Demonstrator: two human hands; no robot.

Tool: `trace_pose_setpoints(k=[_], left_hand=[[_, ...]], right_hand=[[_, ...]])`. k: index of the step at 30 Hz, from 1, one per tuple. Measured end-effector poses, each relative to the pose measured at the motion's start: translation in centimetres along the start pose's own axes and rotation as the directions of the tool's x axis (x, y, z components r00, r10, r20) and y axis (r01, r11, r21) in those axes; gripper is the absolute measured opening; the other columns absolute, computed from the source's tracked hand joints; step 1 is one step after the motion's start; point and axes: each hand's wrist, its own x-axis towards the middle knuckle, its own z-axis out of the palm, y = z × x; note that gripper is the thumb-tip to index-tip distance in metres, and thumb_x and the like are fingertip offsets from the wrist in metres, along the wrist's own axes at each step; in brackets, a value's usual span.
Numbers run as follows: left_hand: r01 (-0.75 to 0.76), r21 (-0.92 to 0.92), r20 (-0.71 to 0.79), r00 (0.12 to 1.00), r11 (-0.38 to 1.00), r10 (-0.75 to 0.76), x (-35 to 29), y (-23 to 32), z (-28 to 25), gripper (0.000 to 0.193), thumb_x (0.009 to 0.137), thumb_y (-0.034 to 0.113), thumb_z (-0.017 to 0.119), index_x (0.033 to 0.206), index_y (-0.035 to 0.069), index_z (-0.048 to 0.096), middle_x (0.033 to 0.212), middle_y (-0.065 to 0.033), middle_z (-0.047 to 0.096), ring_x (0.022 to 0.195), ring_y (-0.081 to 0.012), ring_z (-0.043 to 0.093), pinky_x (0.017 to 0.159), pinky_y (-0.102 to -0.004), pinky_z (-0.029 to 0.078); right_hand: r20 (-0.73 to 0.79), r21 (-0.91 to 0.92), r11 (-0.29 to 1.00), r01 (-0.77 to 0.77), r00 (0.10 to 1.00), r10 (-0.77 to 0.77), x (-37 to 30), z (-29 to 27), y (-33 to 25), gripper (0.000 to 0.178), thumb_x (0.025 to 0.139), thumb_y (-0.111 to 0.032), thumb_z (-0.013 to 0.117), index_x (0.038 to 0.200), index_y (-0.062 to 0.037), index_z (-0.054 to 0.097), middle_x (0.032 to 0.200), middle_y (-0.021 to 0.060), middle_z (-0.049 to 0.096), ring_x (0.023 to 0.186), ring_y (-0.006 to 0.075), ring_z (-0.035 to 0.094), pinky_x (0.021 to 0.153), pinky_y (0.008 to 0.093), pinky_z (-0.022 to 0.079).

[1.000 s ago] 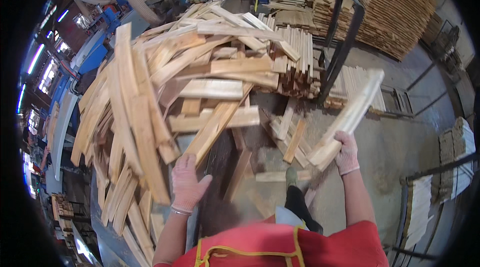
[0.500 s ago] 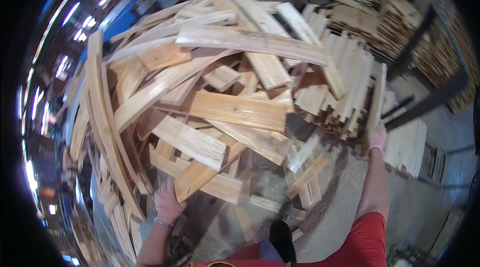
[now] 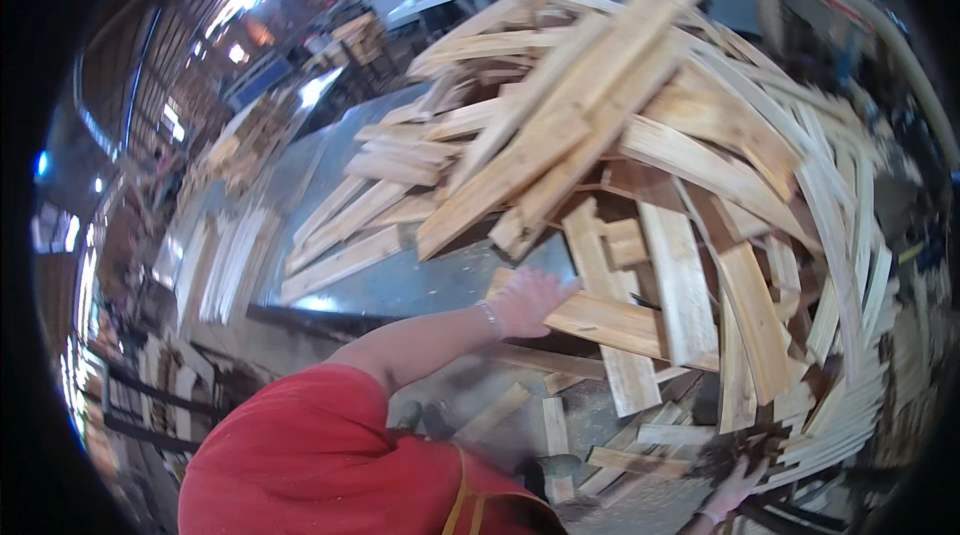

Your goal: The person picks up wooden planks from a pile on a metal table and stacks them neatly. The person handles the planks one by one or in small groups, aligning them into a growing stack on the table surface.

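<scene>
My left hand (image 3: 528, 303), in a pale pink glove, reaches across to a wooden board (image 3: 625, 327) at the near side of a large heap. Its fingers close over the board near one end, and part of that grip is hidden. Other boards (image 3: 680, 280) lie crosswise over this one. Low at the right, my right hand (image 3: 735, 491), also gloved, is beside the ends of a stack of pale boards (image 3: 825, 435). Its fingers are stretched out and apart, with nothing seen in them.
A metal-topped table (image 3: 440, 280) carries the heap's left part, where long boards (image 3: 560, 145) slant upward. Strips (image 3: 228, 260) lie at its left end. Offcuts (image 3: 640, 460) litter the floor near my feet. A dark metal frame (image 3: 140, 405) stands at the lower left.
My view has swung left, bringing the metal table in and shifting the heap rightward. My left arm now stretches further forward. My right hand has come off the upright board it was touching.
</scene>
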Motion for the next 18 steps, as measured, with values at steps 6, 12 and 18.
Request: trace_pose_setpoints(k=[6,12,18], left_hand=[[0.094,-0.167,0.013,0.996,0.982,-0.093,-13.3,-8.9,-2.2,0.083,0.077,0.031,0.075,0.152,0.008,0.047,0.109,-0.015,0.068,0.096,-0.0356,0.07,0.085,-0.0476,0.052],[0.369,-0.502,0.159,0.928,0.782,-0.336,-37.3,-25.2,4.4,0.079,0.081,0.029,0.072,0.155,0.016,0.047,0.127,-0.0177,0.068,0.112,-0.0399,0.07,0.096,-0.0512,0.054],[0.676,-0.732,0.435,0.556,0.081,-0.708,-52.0,-36.9,12.0,0.051,0.088,0.021,0.066,0.138,0.014,0.066,0.127,-0.0182,0.071,0.113,-0.0376,0.069,0.101,-0.0464,0.055]], right_hand=[[0.053,0.018,0.973,0.229,0.972,-0.229,-15.7,-3.4,-9.9,0.051,0.107,-0.034,0.058,0.144,0.0011,0.061,0.148,0.0265,0.058,0.132,0.0366,0.057,0.111,0.0434,0.047],[0.226,0.221,0.967,0.124,0.958,-0.175,-33.2,3.2,-19.1,0.06,0.107,-0.035,0.063,0.151,0.0036,0.052,0.149,0.0244,0.059,0.13,0.037,0.06,0.114,0.042,0.046],[0.775,0.295,0.946,0.136,0.545,-0.32,-46.5,21.5,-32.4,0.06,0.099,-0.013,0.064,0.154,0.0025,0.048,0.145,0.013,0.058,0.13,0.0224,0.056,0.11,0.0342,0.043]])
